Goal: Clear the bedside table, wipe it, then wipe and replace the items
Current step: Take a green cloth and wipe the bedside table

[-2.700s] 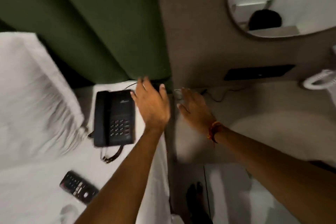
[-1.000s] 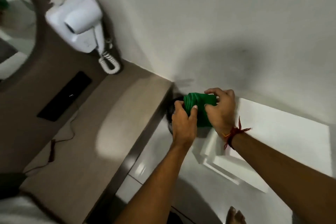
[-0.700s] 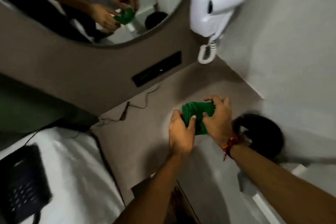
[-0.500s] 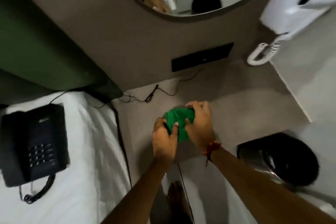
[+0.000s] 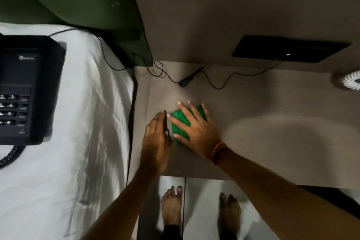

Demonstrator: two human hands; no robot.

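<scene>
Bedside surface carries almost nothing — only a folded green cloth lying toward its left edge, about midway between the back edge and the front edge. The right hand lies flat on top of the cloth, its fingers spread apart and stretched out, pressing it down rather than gripping it. The left hand sits just beside the cloth on the side nearer the bed, fingers together and held nearly straight, its edge touching or all but touching the cloth; it closes on nothing.

A thin black cable loops along the back edge of the surface and runs up to a black wall panel. On the bed, on the white sheet, rests a black telephone, well apart from the hands. A coiled white cord shows at the far right of the surface. Two bare feet stand on the floor below the front edge.
</scene>
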